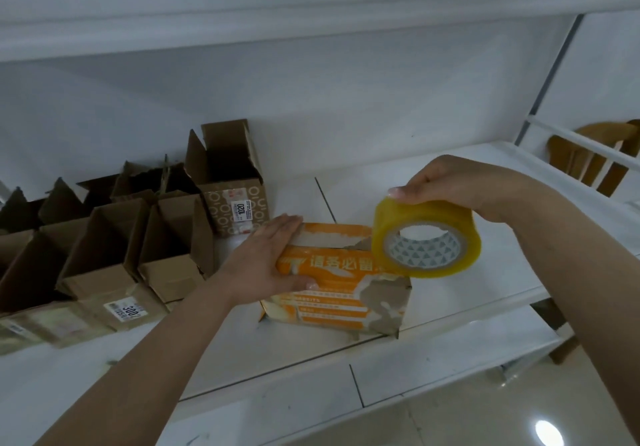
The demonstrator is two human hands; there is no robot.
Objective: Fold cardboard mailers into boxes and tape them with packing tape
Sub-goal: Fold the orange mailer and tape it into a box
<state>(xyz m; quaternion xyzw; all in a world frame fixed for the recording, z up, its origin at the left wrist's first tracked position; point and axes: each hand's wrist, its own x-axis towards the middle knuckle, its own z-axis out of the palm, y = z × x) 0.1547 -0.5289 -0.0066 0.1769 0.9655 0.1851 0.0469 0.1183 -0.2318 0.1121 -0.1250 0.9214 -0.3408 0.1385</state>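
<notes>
An orange printed cardboard box (343,293) stands on the white table (450,359) in the middle of the view, its flaps folded shut on top. My left hand (266,262) lies on the box's left end, fingers straight across the top and thumb curled over the near face. My right hand (460,186) grips a yellow roll of packing tape (427,237) from above and holds it upright at the box's right top edge.
Several open brown cardboard boxes (114,248) stand in rows on the left of the table, one taller box (232,182) behind them. A white wall runs behind. A wooden chair (595,158) and white rail are at the right. The table edge drops to floor at lower right.
</notes>
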